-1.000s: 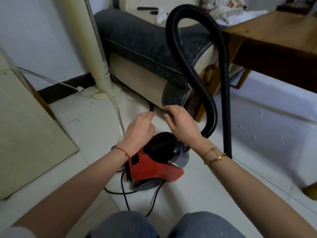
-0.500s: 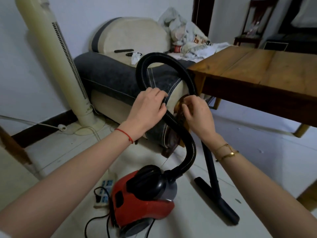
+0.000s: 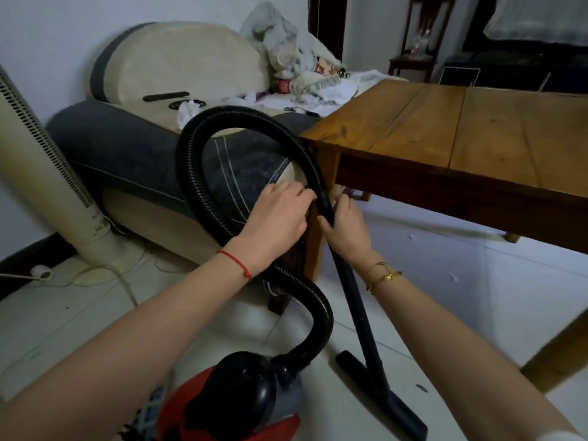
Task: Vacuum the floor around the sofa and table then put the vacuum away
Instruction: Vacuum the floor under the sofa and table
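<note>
At the far left stands a tall cream tower fan (image 3: 38, 173). Its pale cord (image 3: 105, 275) lies on the white tile floor (image 3: 477, 297) beside its base.

Next to the fan is the sofa (image 3: 133, 157). It has a dark grey arm and a cream back cushion. A black remote (image 3: 166, 96) lies on the cream part. A heap of clothes and bags (image 3: 286, 58) sits further back on the seat.

A black ribbed hose (image 3: 191, 173) makes a big loop in front of the sofa arm. It bends down to the red vacuum cleaner (image 3: 229, 405), which sits on the floor at the bottom, between the person's arms. A power strip (image 3: 149, 409) peeks out just left of it.

The left hand (image 3: 276, 221), with a red string at the wrist, rests in front of the hose. Its fingers reach toward the place where the hose meets the wand and look bent there. I cannot tell if they really hold it.

The right hand (image 3: 346, 224), with a gold bracelet at the wrist, holds the top of the black wand (image 3: 353, 297). Its thumb and fingers wrap around it. The wand leans down to the flat floor nozzle (image 3: 391, 399), which rests on the tiles.

To the right is a brown wooden table (image 3: 461, 132). Its corner is just behind the hands. A dark wooden chair (image 3: 413, 55) stands far back.
</note>
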A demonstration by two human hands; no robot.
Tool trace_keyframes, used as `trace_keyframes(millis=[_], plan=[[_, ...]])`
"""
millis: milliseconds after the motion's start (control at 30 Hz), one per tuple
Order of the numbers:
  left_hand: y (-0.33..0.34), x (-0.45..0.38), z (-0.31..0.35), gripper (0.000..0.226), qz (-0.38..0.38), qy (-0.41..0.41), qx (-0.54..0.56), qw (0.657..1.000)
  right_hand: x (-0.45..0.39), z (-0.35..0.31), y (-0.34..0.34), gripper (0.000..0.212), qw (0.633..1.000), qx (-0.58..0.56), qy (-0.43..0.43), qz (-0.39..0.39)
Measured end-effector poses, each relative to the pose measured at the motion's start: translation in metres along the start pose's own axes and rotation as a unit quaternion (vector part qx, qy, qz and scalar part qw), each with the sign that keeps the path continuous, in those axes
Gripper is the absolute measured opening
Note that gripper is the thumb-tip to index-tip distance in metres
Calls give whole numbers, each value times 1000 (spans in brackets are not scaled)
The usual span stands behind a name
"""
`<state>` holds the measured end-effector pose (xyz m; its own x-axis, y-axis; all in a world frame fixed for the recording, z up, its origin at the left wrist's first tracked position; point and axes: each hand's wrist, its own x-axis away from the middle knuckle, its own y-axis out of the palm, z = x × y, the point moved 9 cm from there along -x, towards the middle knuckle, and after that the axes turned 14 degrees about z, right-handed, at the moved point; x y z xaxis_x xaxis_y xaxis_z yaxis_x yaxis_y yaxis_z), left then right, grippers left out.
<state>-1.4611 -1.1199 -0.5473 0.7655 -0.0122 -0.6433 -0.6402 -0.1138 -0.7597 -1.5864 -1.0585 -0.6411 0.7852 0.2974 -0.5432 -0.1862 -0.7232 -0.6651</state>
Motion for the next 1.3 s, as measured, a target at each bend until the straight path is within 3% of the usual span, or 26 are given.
trace_keyframes(millis=[233,367,467,633,700,800,867,1033,1167,1300], plan=[[11,-20,5,41,-75,21,22,997,-7,16,38,49,978,-76,139,-136],[1,-30,13,46,-126,46,19,991,3,4,21,37,971,-39,149,-185],[-19,-44,20,57,-171,83,-21,982,21,-21,-2,48,965,-25,115,-232],[-55,-59,19,66,-287,132,-143,938,41,-52,-52,42,942,11,138,-305],[-74,-68,18,65,-298,123,-154,934,42,-64,-77,40,938,15,145,-314],[-102,-82,22,36,-309,80,-131,939,41,-84,-109,38,932,15,153,-327],[-122,-87,23,29,-331,42,-116,936,40,-96,-130,36,925,10,171,-340],[-178,-84,26,33,-361,-10,-77,929,31,-130,-176,33,917,3,189,-353],[-218,-82,23,35,-332,-48,-50,941,18,-165,-205,39,917,-20,163,-363],[-245,-84,22,32,-315,-56,-32,947,6,-179,-224,32,926,-12,116,-359]])
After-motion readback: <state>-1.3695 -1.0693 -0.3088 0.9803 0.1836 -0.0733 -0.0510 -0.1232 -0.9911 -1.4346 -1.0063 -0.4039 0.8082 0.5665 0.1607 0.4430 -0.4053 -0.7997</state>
